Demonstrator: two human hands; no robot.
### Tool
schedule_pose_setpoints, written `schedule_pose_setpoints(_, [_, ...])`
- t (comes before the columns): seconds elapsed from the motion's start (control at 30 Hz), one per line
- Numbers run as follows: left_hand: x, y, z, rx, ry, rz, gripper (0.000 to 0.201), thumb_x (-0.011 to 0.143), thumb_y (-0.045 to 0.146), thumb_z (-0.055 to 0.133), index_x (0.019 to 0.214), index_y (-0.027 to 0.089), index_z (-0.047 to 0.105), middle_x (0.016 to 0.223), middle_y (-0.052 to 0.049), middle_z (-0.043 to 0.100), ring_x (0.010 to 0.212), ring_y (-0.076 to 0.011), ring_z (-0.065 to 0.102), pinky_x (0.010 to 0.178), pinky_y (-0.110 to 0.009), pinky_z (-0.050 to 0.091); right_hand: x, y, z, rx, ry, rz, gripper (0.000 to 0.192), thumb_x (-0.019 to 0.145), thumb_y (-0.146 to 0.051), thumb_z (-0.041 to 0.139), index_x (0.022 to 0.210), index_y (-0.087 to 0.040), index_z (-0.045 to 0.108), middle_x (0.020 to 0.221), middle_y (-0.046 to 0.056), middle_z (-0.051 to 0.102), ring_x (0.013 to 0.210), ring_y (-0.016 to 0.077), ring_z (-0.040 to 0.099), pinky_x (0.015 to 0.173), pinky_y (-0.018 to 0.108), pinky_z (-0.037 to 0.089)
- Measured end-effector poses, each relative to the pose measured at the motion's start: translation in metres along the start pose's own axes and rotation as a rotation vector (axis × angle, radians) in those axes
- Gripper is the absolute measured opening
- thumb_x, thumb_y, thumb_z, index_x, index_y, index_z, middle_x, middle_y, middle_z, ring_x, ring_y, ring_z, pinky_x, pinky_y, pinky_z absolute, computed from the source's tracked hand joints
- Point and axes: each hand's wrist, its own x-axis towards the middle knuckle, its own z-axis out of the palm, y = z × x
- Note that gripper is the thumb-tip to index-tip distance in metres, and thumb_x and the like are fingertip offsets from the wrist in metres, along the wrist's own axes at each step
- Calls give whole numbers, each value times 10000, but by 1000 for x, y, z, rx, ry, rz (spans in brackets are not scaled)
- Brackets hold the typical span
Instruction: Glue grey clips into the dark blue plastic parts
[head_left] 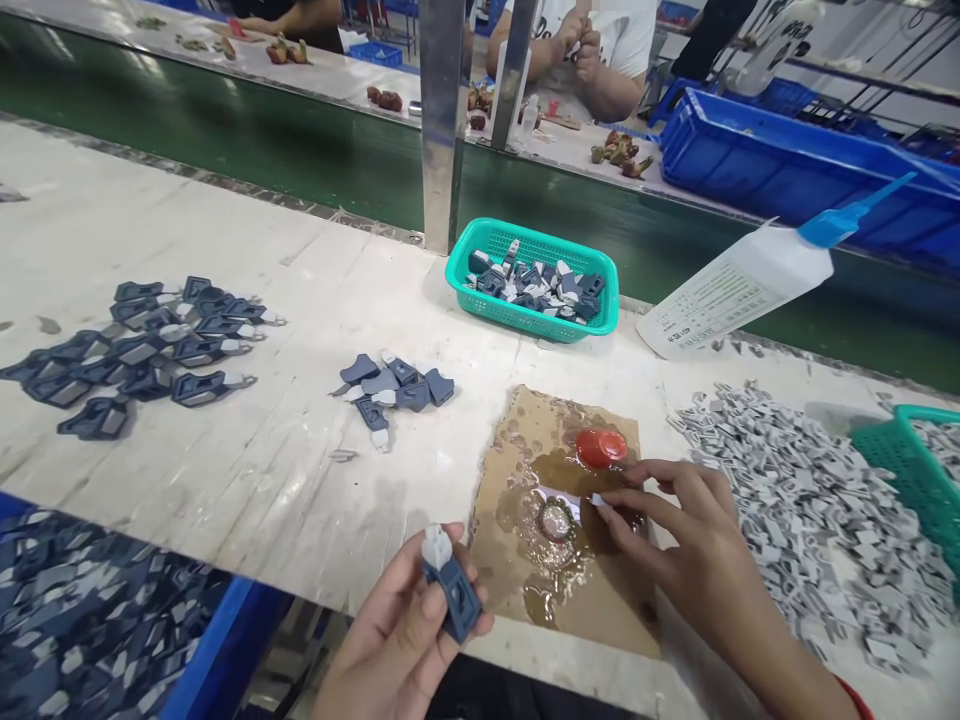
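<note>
My left hand (401,630) grips a dark blue-grey plastic part (456,590) with a light grey end, held upright in front of the cardboard's left edge. Between the thumb and fingers of my right hand (694,535) is a small light grey plastic piece (598,500). It is over the cardboard sheet (506,565), which is wet with a clear, shiny liquid. A round clear blob (556,520) sits mid-sheet, just left of my right fingertips. A red cap or small cup (600,448) rests on the cardboard behind them.
Blue-grey parts lie in a small group (397,385) and a larger group (150,345) leftward. More fill a green basket (532,320) and blue bin (225,650). A tilted white bottle (739,290) stands behind a grey-piece heap (810,520). A metal post (441,130) rises behind; co-workers sit beyond.
</note>
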Motion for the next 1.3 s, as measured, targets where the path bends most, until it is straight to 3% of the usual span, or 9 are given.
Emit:
schedule_pose_setpoints(0.13, [-1,2,5,-13,20,15,333,510,241,864,827,237,762,735,-10,720,734,-153,656,667,-203,542,3,-1,-4,-13,-13,-42,52,848,-193,574,840,-160,614,953,97,508,874,221,442,755,370,381])
schedule_pose_setpoints(0.3, [0,2,9,-24,30,5,323,504,228,868,809,238,763,741,-7,740,752,-168,685,687,-210,564,9,-5,-16,-48,43,-31,42,850,-188,570,872,-173,602,947,92,510,831,215,460,748,394,361])
schedule_pose_setpoints(0.57, [4,-2,14,0,-81,-27,252,545,236,847,776,228,747,782,-5,746,865,-216,692,711,-250,577,10,-5,-14,-34,98,19,55,853,-210,570,884,-193,612,901,69,520,828,207,474,735,379,362])
schedule_pose_setpoints(0.83, [10,-13,14,82,-169,-21,243,595,293,823,814,234,734,861,-13,750,944,-203,667,798,-249,535,3,-4,-11,13,98,69,76,846,-221,575,892,-185,624,903,71,515,845,212,472,735,371,354])
schedule_pose_setpoints(1.07, [11,-21,14,199,-189,26,240,613,389,796,814,280,723,882,20,741,910,-146,654,787,-206,503,-1,-39,-22,271,58,191,101,854,-273,559,947,-258,594,939,41,466,864,179,489,696,307,407])
schedule_pose_setpoints(1.17, [11,-23,15,206,-206,52,227,634,384,785,826,282,721,894,14,737,903,-142,650,802,-216,499,-1,-57,-23,440,-20,184,120,831,-239,577,949,-263,583,950,43,440,867,162,508,670,260,474])
schedule_pose_setpoints(1.3, [10,-23,17,192,-241,85,199,650,346,782,828,276,725,907,10,733,876,-127,644,761,-189,492,1,-68,-18,506,-28,194,120,820,-223,584,936,-251,599,914,44,453,830,152,539,659,236,506])
